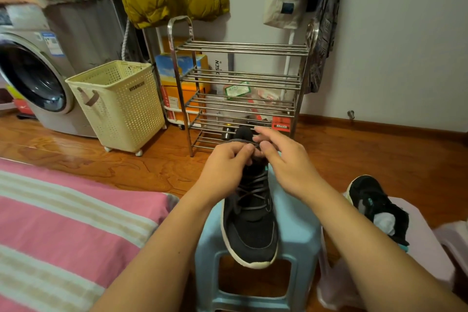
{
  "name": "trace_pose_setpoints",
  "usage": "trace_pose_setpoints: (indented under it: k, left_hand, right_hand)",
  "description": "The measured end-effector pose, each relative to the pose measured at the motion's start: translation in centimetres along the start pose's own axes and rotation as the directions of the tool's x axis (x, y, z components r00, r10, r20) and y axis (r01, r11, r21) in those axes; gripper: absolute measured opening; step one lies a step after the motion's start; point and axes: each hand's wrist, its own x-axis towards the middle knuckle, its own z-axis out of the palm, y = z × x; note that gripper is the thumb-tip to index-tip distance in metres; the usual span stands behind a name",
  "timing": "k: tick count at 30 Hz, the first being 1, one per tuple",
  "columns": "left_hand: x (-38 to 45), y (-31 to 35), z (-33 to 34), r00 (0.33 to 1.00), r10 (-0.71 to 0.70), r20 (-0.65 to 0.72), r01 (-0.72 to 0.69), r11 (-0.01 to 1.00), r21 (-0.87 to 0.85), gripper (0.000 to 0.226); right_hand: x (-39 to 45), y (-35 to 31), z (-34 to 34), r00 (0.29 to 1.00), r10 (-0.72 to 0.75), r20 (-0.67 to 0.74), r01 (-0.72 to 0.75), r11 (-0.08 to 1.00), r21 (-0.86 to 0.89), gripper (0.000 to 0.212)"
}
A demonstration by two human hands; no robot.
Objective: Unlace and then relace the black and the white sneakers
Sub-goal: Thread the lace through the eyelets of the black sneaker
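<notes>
Left hand [228, 163] at mid-frame, fingers curled and pinching the dark lace [249, 145] at the top of the sneaker's throat. Right hand [283, 157] just beside it, thumb and lower fingers closed on the same lace, forefinger stretched out loose above. Both hands equally near, meeting over the collar end. Directly under and toward the viewer: black sneaker [249, 218], long axis running straight up and down the frame, toe nearest the bottom edge and overhanging the seat, heel away under the hands. Knit upper, matte and soft; pale rubber sole; thin grey laces crossed in neat rows, so probably near the tying stage of relacing. Beneath, a smooth light-blue plastic stool [298, 230]. Lower right, a second black sneaker [374, 205], lying apart on a pale lilac stool [420, 233]. Behind, upper centre, a shiny steel-bar rack [240, 76].
</notes>
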Motion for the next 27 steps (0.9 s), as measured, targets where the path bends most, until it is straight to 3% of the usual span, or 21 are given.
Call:
trace_pose_setpoints:
  k: [4, 8, 11, 14, 19, 23, 25, 27]
  left_hand:
    - [-0.2, 0.3, -0.9, 0.994, -0.070, 0.082, 0.080, 0.989, -0.123, 0.022]
    - [0.0, -0.3, -0.3, 0.998, 0.031, 0.053, -0.039, 0.987, 0.156, 0.021]
    - [0.1, 0.6, -0.4, 0.997, 0.033, -0.069, -0.037, 0.998, -0.051, 0.022]
    - [0.1, 1.3, -0.3, 0.994, 0.076, 0.078, -0.059, 0.979, -0.193, 0.026]
    - [0.0, 1.2, -0.2, 0.980, 0.051, 0.191, 0.001, 0.964, -0.265, 0.022]
    - [-0.2, 1.5, -0.8, 0.987, -0.028, 0.160, 0.084, 0.931, -0.354, 0.036]
    - [-0.2, 1.2, -1.0, 0.985, -0.041, 0.166, 0.085, 0.960, -0.267, 0.040]
    - [-0.2, 0.9, -1.1, 0.974, -0.038, 0.225, 0.065, 0.991, -0.115, 0.044]
  right_hand:
    - [0.1, 0.5, 0.0, 0.995, -0.085, -0.053, 0.075, 0.985, -0.156, 0.022]
    - [0.5, -0.8, -0.3, 0.961, -0.066, -0.267, 0.038, 0.994, -0.107, 0.012]
    - [0.5, -2.5, -1.4, 0.988, -0.053, -0.143, 0.051, 0.998, -0.020, 0.013]
    - [0.1, -3.6, -0.9, 0.995, -0.095, -0.005, 0.095, 0.995, 0.008, 0.013]
    - [0.9, -2.9, -1.2, 0.992, -0.060, -0.111, 0.076, 0.987, 0.145, 0.021]
    - [0.4, -1.2, -1.1, 0.997, 0.037, 0.066, -0.040, 0.998, 0.046, 0.026]
    - [0.1, -0.6, -1.2, 1.000, 0.023, 0.008, -0.022, 0.998, -0.056, 0.023]
    - [0.4, -0.1, -1.6, 0.985, -0.057, -0.164, 0.023, 0.979, -0.203, 0.019]
